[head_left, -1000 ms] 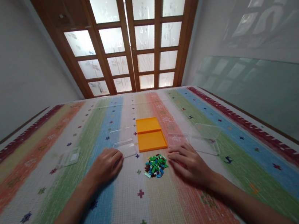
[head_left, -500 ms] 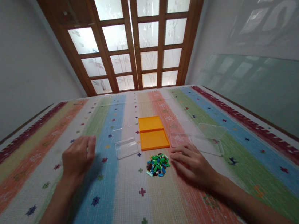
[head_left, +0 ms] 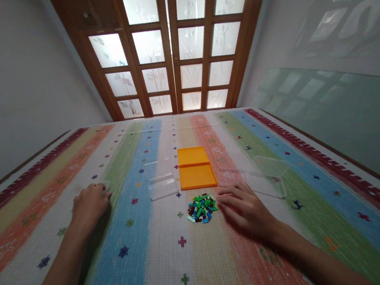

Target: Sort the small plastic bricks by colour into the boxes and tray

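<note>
My left hand [head_left: 91,202] is low over the cloth at the left, its fingers curled together around the edge of a small clear item [head_left: 106,184] that is mostly hidden. Just right of a pile of small green, blue, brown and white bricks [head_left: 202,208], my right hand [head_left: 242,203] rests with its fingers loosely spread and nothing seen in them. Beyond the pile lies an open yellow-orange case [head_left: 198,177]. An open clear box [head_left: 162,187] is left of the case, and another clear box [head_left: 230,176] is right of it, partly behind my right hand.
A striped cloth [head_left: 164,267] covers the table. Farther right lies another open clear container [head_left: 273,186]. A glass panel [head_left: 341,118] leans on the right wall, and wooden doors with glass panes [head_left: 170,47] stand at the far end.
My left hand has moved left and down to the cloth, where a clear edge now shows at its fingers. My right hand has stayed in place.
</note>
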The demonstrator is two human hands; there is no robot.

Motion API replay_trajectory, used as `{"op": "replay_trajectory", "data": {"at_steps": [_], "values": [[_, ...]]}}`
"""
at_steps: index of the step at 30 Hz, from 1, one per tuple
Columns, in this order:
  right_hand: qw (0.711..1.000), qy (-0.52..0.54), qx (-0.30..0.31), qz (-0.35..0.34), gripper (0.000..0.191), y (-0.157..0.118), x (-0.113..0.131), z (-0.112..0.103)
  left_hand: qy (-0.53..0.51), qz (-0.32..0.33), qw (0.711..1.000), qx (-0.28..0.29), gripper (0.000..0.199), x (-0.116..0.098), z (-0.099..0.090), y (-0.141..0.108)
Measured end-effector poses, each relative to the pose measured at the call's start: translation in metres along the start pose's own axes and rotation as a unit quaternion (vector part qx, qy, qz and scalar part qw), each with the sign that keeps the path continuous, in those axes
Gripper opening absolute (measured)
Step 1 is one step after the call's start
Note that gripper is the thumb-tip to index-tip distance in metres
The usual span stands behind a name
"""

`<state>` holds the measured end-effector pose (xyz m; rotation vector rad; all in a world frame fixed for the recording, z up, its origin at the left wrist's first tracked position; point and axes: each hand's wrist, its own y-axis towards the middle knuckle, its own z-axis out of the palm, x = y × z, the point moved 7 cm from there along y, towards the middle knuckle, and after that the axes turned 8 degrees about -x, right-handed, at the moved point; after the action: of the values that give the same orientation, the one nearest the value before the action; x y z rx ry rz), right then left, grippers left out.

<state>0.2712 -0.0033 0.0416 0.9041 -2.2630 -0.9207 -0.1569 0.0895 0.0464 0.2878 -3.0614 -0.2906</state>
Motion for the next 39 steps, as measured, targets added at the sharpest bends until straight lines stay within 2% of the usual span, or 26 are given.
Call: {"op": "replay_trajectory", "data": {"at_steps": [4,11,15,17,23,27,32,35,39], "values": [[1.000,0.003,-0.002,0.006,0.017,0.000,0.000,0.000,-0.019,0.002,1.000,-0.001,0.020,0.002,-0.001,0.003],[1.000,-0.002,0.002,-0.005,0.018,0.001,0.001,-0.002,-0.054,0.021,0.998,-0.026,0.030,-0.004,-0.007,0.008],[1.000,-0.004,-0.004,-0.006,0.018,0.001,0.001,-0.004,-0.073,0.006,0.996,-0.056,0.029,0.000,-0.013,0.008],[1.000,-0.004,-0.003,-0.007,0.018,0.002,0.002,-0.004,-0.077,-0.020,0.995,-0.067,0.035,0.006,-0.016,0.006],[1.000,-0.004,-0.004,-0.012,0.016,0.003,0.004,-0.004,-0.084,-0.082,0.990,-0.072,0.075,0.015,-0.022,-0.001],[1.000,-0.004,-0.001,-0.009,0.017,0.003,0.003,-0.004,-0.092,-0.094,0.990,-0.052,0.080,0.015,-0.019,0.001],[1.000,-0.010,0.001,-0.019,0.016,0.004,0.005,-0.004,-0.160,-0.122,0.980,-0.002,0.086,0.020,-0.012,0.002],[1.000,-0.010,0.004,-0.021,0.015,0.004,0.006,-0.005,-0.177,-0.129,0.976,0.001,0.080,0.025,-0.009,0.003],[1.000,-0.006,0.005,-0.023,0.016,0.003,0.006,-0.004,-0.196,-0.137,0.971,-0.021,0.055,0.034,-0.004,0.008]]}}
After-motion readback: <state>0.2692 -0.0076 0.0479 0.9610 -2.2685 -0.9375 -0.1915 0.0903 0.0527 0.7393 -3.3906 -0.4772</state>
